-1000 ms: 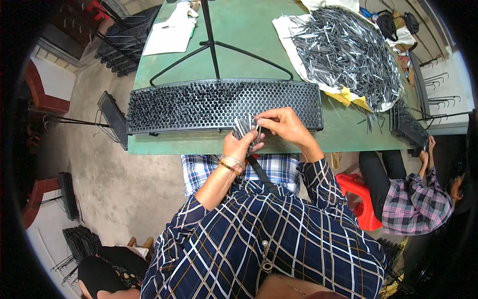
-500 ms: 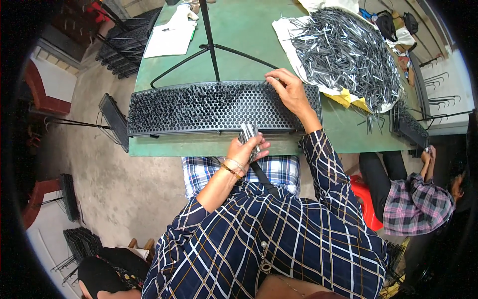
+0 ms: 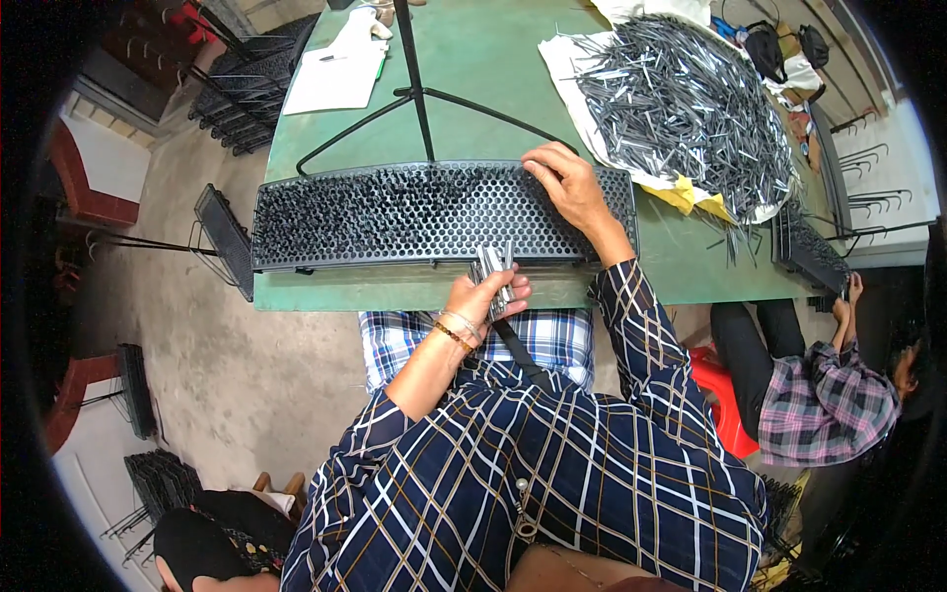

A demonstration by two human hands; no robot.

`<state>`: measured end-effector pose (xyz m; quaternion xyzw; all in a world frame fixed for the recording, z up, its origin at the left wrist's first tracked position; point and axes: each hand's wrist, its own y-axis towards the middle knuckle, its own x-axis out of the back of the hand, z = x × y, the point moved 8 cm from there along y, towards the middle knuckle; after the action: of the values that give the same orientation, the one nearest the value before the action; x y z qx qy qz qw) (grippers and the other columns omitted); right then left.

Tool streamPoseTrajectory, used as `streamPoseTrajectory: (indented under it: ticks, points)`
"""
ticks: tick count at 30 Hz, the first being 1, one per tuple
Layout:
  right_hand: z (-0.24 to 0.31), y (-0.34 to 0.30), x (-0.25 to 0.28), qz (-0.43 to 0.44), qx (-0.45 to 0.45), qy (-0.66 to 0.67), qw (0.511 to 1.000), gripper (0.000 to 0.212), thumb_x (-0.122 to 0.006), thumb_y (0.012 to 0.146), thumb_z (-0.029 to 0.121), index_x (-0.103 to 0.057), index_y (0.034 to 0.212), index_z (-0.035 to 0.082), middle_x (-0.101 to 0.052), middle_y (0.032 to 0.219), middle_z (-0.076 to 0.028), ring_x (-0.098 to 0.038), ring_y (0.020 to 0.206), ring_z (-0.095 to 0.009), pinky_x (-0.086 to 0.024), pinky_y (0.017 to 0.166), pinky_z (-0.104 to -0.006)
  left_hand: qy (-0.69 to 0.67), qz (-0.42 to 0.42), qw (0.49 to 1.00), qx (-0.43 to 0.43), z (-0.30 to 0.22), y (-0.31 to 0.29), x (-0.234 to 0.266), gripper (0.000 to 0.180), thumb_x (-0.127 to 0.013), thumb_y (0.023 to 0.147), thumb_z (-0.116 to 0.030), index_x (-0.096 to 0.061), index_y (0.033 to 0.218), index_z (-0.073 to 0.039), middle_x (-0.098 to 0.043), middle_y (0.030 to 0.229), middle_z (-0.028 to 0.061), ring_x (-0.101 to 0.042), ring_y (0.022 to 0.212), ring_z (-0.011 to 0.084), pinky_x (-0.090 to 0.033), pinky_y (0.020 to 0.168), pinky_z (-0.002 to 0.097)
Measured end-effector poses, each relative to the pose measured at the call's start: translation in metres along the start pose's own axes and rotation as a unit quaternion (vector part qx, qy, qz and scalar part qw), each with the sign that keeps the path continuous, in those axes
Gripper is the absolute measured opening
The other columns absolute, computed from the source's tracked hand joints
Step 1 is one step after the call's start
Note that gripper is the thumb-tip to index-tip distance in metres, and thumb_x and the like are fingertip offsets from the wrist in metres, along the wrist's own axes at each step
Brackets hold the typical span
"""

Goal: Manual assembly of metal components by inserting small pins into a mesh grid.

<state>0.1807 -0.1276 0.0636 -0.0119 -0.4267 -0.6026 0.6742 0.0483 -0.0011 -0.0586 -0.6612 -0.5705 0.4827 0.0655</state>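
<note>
A long black panel point(image 3: 538, 229) full of round holes lies across the near side of the green table. Dark strips stick up densely from its left part, while bare holes show toward the right. Just below the panel's near edge, my left hand point(image 3: 485, 298) is closed round a bundle of thin grey-black strips point(image 3: 491, 262), their ends fanning upward. My right hand point(image 3: 574, 193) is over the panel's far edge, right of centre. Its thumb and fingers are pinched together, and whatever is between them is too small to make out.
A big heap of loose strips point(image 3: 691, 109) lies on a white sack point(image 3: 564, 74) at the far right. Behind the panel rises a black metal stand point(image 3: 416, 94); white paper point(image 3: 335, 81) lies left of it. At right a co-worker point(image 3: 829, 405) handles another panel point(image 3: 811, 255).
My right hand has shifted very slightly left and nearer the panel's far edge. My left hand stays almost in place, with the bundle a little more spread.
</note>
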Motion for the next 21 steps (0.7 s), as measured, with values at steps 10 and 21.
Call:
streamPoseTrajectory:
  ticks: [10,21]
  points:
    - [0.008,-0.009,-0.006,-0.023,0.008,-0.090,0.996,0.015,-0.061,0.084,0.011,-0.065,0.093,0.001,-0.062,0.087,-0.012,-0.061,0.076,-0.026,-0.048,0.067,-0.0323,0.033,0.007,0.999,-0.009,-0.004,-0.005,-0.005,0.021,-0.058,0.086,-0.009,-0.057,0.104,0.001,-0.065,0.092,0.0128,-0.065,0.081,0.0202,-0.057,0.064,0.0304]
    - [0.012,-0.057,-0.041,0.159,-0.258,0.243,0.922,0.026,-0.068,0.080,0.022,-0.068,0.091,-0.002,-0.066,0.076,-0.008,-0.058,0.067,-0.011,-0.046,0.060,-0.0257,-0.014,0.031,0.995,-0.098,-0.025,-0.006,-0.010,0.027,-0.058,0.086,-0.012,-0.055,0.107,0.004,-0.065,0.096,0.0159,-0.066,0.083,0.0213,-0.057,0.067,0.0310]
